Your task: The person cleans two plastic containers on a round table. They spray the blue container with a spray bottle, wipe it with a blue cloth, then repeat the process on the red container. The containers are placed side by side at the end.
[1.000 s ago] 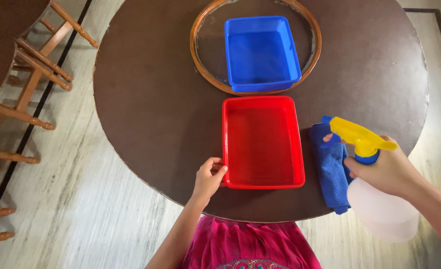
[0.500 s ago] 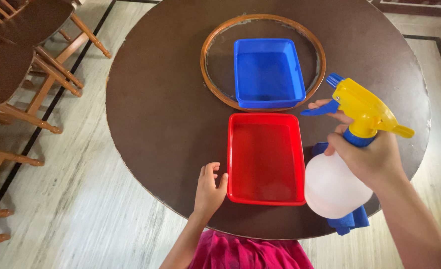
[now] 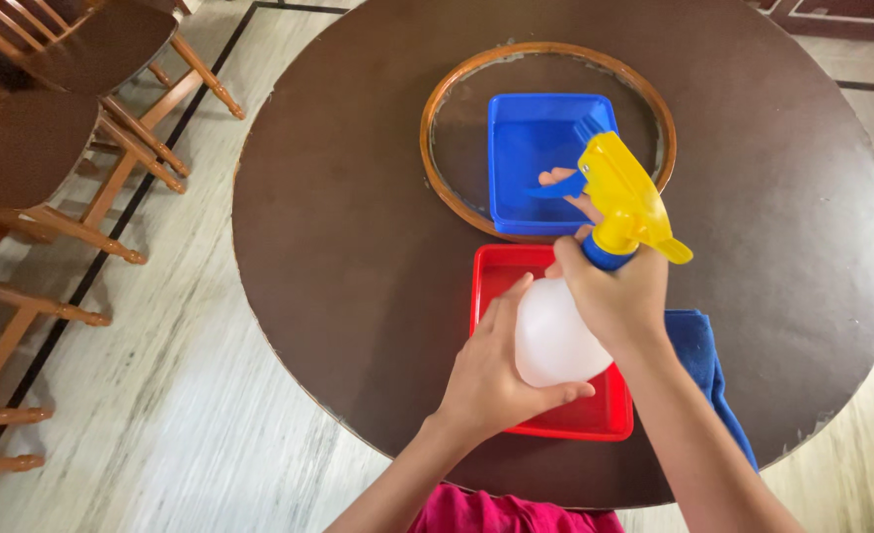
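Round dark brown tabletop filling centre frame, pale marble floor around it, wooden chairs upper left. Spray bottle held in air over red tray, centre frame: translucent white body, yellow head, blue trigger and nozzle pointing toward top of frame. Right hand wrapped around bottle neck, grip closed on it, index finger across blue trigger. Left hand cupping bottle body from lower left, fingers spread against the plastic, thumb under the base. Red tray lying flat on tabletop, mostly hidden behind bottle and hands. Blue tray just above it in frame, sitting inside round wood-rimmed frame. Blue cloth on tabletop just right of red tray, partly under right forearm. Pink garment at bottom edge.
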